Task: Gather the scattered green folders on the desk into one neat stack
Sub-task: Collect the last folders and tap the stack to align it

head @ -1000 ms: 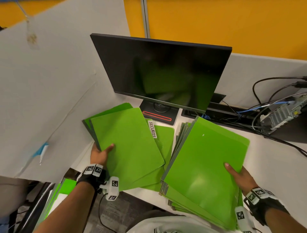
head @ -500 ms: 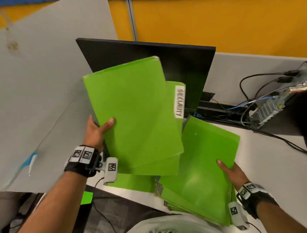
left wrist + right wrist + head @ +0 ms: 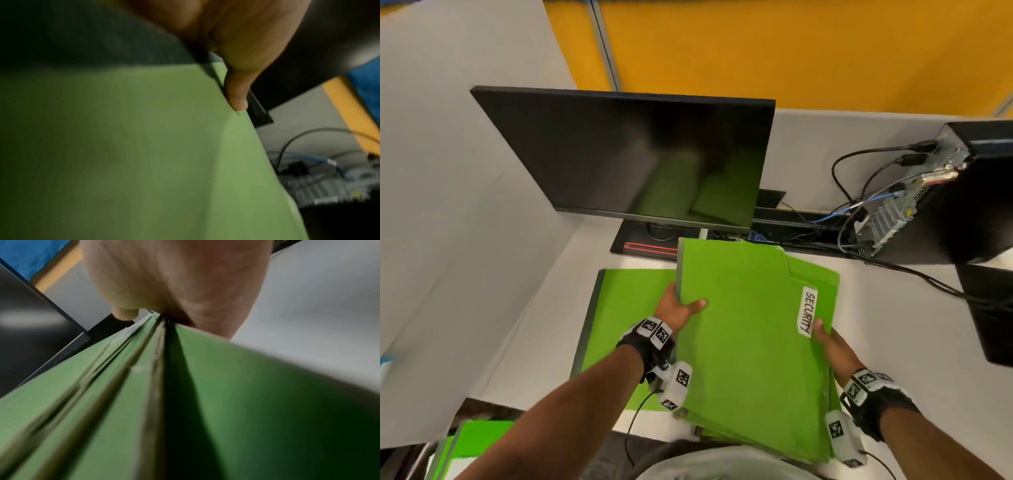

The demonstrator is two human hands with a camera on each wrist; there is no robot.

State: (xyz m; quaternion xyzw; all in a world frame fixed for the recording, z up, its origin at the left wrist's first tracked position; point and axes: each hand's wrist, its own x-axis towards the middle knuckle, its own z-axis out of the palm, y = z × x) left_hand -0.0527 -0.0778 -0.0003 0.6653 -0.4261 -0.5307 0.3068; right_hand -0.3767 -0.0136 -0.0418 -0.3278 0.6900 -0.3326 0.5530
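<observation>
A thick stack of green folders (image 3: 743, 342) lies on the white desk (image 3: 914, 342) before me, its top ones bearing a white SECURITY label (image 3: 806, 316). My left hand (image 3: 677, 308) grips the top folders at their left edge, thumb on top (image 3: 236, 92). My right hand (image 3: 832, 349) holds the stack's right edge, thumb on top and fingers under the folders (image 3: 144, 386). One more green folder (image 3: 626, 315) lies flat on the desk to the left, partly under my left arm.
A black monitor (image 3: 640, 157) on its stand (image 3: 643, 246) rises just behind the folders. A computer case (image 3: 948, 195) with cables (image 3: 859, 192) sits at the back right. Grey partition walls (image 3: 465, 205) close the left side. More green folders (image 3: 472, 442) show below the desk edge.
My left hand lifted the SECURITY folders off the left pile, carried them right and lowered them onto the stack. The right hand stayed at the stack's right edge. One folder stays on the left.
</observation>
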